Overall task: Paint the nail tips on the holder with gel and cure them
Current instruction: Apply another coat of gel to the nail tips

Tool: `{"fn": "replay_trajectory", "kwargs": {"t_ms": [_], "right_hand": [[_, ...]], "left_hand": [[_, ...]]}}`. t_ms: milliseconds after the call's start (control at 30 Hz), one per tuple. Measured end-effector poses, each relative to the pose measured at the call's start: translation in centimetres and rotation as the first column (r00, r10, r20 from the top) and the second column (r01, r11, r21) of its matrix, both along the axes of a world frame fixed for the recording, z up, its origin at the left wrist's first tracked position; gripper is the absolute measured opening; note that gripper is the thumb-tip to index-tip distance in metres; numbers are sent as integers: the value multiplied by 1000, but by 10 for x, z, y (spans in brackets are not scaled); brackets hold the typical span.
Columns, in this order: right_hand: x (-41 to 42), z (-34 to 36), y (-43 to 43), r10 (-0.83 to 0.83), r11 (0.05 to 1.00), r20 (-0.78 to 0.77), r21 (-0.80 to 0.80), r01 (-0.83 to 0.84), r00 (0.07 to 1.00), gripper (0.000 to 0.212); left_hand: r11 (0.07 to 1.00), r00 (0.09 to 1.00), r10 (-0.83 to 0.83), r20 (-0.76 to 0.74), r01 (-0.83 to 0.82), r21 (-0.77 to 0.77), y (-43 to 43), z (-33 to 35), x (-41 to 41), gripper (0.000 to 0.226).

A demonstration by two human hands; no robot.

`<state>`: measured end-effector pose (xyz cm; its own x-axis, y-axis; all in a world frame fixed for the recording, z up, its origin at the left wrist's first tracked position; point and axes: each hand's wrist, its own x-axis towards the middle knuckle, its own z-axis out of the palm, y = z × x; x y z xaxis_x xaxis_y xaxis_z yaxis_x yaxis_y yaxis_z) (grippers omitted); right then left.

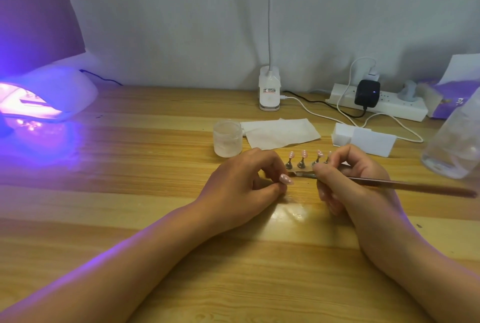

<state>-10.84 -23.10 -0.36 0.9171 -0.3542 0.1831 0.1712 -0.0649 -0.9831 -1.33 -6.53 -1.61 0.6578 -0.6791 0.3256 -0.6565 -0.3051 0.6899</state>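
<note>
My left hand (249, 179) pinches a single pink nail tip (286, 179) between thumb and fingers, low over the table. My right hand (350, 179) grips a thin brown brush (405, 184) like a pen, and its bristle end touches that nail tip. Just behind my hands stands the holder (302, 164) with several pink nail tips on small metal stands. My right fingers hide its right end. A small frosted jar of gel (228, 138) stands open to the left of the holder. At the far left the white curing lamp (52, 94) glows purple.
A folded tissue (280, 131) and white blocks (363, 139) lie behind the holder. A clip lamp base (269, 91), a power strip (381, 104) with cables, a purple box (441, 99) and a clear plastic bottle (457, 141) sit along the back and right.
</note>
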Motion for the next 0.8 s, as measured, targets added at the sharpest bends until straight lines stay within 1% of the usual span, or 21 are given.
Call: {"fn": "replay_trajectory", "kwargs": {"t_ms": [67, 167, 367, 533, 700, 800], "right_hand": [[0, 0, 1, 48, 998, 5, -32, -47, 999, 17], [0, -1, 3, 55, 993, 8, -106, -54, 998, 17], [2, -1, 4, 48, 987, -18, -151, -50, 999, 18], [1, -3, 2, 8, 986, -27, -169, -12, 1000, 18], [2, -5, 0, -50, 987, -11, -154, 48, 999, 18], [2, -3, -1, -67, 996, 21, -64, 68, 998, 23]], "left_hand": [[1000, 1000, 0, 9, 0, 9, 0, 0, 0, 10], [1000, 1000, -1, 7, 1, 18, 0, 0, 0, 12], [1000, 1000, -3, 0, 3, 18, 0, 1, -1, 12], [999, 1000, -11, 16, 10, 34, 0, 1, -1, 11], [1000, 1000, -10, 5, 10, 21, 0, 1, -1, 10], [1000, 1000, -10, -3, 10, -1, 0, 0, -1, 8]]}}
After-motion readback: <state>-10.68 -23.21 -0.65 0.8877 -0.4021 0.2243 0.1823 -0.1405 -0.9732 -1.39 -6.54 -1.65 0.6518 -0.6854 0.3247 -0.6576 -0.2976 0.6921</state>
